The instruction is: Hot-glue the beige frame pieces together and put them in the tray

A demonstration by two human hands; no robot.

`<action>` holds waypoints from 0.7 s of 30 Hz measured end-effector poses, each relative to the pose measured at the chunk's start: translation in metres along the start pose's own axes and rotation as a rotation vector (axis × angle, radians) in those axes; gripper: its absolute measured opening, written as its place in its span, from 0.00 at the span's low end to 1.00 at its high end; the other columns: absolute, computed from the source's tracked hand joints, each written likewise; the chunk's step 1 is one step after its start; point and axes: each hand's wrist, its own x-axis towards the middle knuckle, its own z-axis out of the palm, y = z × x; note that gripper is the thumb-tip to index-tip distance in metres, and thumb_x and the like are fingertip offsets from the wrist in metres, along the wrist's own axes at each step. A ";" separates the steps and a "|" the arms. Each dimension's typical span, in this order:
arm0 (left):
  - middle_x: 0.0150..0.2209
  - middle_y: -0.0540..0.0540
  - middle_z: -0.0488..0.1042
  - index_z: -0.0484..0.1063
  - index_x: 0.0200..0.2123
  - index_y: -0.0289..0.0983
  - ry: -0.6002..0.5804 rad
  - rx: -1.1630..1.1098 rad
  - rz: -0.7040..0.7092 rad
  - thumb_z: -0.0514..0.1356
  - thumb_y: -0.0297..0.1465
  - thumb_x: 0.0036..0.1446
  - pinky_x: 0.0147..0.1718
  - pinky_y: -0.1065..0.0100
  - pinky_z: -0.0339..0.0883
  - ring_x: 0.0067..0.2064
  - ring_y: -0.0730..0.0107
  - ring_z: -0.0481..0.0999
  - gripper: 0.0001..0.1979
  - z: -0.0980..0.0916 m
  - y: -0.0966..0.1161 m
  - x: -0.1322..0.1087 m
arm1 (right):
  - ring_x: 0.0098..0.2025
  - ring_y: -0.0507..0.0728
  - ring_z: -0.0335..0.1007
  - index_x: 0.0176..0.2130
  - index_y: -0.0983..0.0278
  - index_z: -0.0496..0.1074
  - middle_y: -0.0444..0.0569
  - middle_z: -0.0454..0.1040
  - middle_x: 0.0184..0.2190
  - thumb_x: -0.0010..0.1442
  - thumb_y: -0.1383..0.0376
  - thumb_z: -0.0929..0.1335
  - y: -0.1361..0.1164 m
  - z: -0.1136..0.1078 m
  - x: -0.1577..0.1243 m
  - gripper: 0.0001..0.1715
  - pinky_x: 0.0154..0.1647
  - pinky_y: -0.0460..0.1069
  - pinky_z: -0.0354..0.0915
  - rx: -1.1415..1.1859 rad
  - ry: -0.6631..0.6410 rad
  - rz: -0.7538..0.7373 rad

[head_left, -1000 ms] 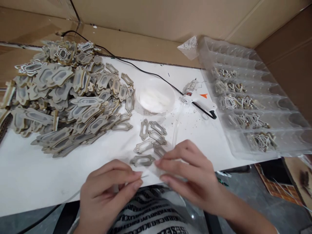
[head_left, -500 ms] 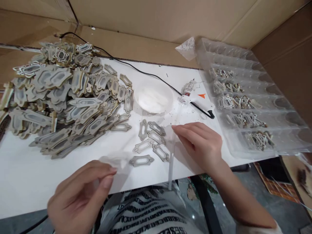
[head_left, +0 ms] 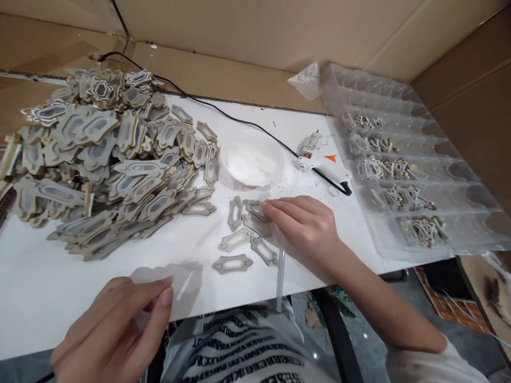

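My left hand (head_left: 114, 330) hovers over the front edge of the table, thumb and forefinger pinched together; whatever may be between them is too small to make out. My right hand (head_left: 305, 221) is closed, its fingers pressed together and their tips at the right end of a small grey oval frame piece (head_left: 255, 207). I cannot see its thumb. Several like pieces lie loosely around, among them an upright one (head_left: 235, 213), one to the lower right (head_left: 264, 251) and the nearest one (head_left: 232, 264). A clear glue stick (head_left: 280, 282) lies partly under my right hand.
A large heap of frame pieces (head_left: 99, 165) covers the left side. Behind the loose pieces stands a white round dish (head_left: 253, 159). A white hot glue gun (head_left: 323, 165) lies to its right with a black cord (head_left: 223, 111). At right is a clear compartment tray (head_left: 455, 197) with several pieces.
My right hand has moved left, from beside the glue stick to the loose frame pieces. My left hand has drawn back a little to the left and toward me, still pinched.
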 end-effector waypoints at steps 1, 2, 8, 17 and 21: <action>0.22 0.49 0.72 0.75 0.28 0.37 0.015 -0.007 0.009 0.64 0.28 0.58 0.24 0.69 0.67 0.22 0.74 0.71 0.06 0.000 0.000 0.000 | 0.36 0.54 0.81 0.41 0.69 0.79 0.49 0.85 0.35 0.68 0.75 0.66 0.000 0.000 0.000 0.10 0.35 0.48 0.69 -0.005 -0.002 -0.004; 0.22 0.50 0.72 0.75 0.28 0.37 0.010 -0.009 0.014 0.64 0.28 0.58 0.25 0.69 0.67 0.22 0.74 0.71 0.06 0.000 0.001 0.001 | 0.37 0.54 0.80 0.41 0.69 0.79 0.49 0.85 0.35 0.68 0.74 0.67 -0.001 0.000 0.001 0.10 0.35 0.49 0.69 -0.010 -0.003 -0.007; 0.26 0.48 0.75 0.76 0.32 0.38 -0.104 0.027 -0.025 0.64 0.26 0.58 0.28 0.68 0.70 0.25 0.72 0.73 0.02 -0.009 0.008 0.006 | 0.37 0.55 0.80 0.41 0.68 0.79 0.49 0.85 0.36 0.66 0.75 0.68 -0.002 0.002 0.002 0.08 0.35 0.50 0.68 -0.027 -0.012 0.001; 0.26 0.50 0.76 0.76 0.33 0.40 -0.093 0.014 -0.092 0.63 0.28 0.58 0.28 0.65 0.71 0.24 0.71 0.73 0.02 -0.008 0.010 0.001 | 0.36 0.54 0.78 0.41 0.65 0.78 0.46 0.85 0.37 0.65 0.72 0.70 -0.002 0.003 0.001 0.06 0.35 0.51 0.64 -0.074 -0.042 0.006; 0.27 0.49 0.76 0.76 0.34 0.40 -0.129 0.023 -0.076 0.64 0.28 0.58 0.29 0.65 0.71 0.25 0.69 0.74 0.01 -0.005 0.009 0.001 | 0.34 0.54 0.76 0.42 0.65 0.78 0.45 0.85 0.35 0.66 0.69 0.71 0.000 0.002 0.000 0.04 0.34 0.51 0.61 -0.076 -0.050 0.018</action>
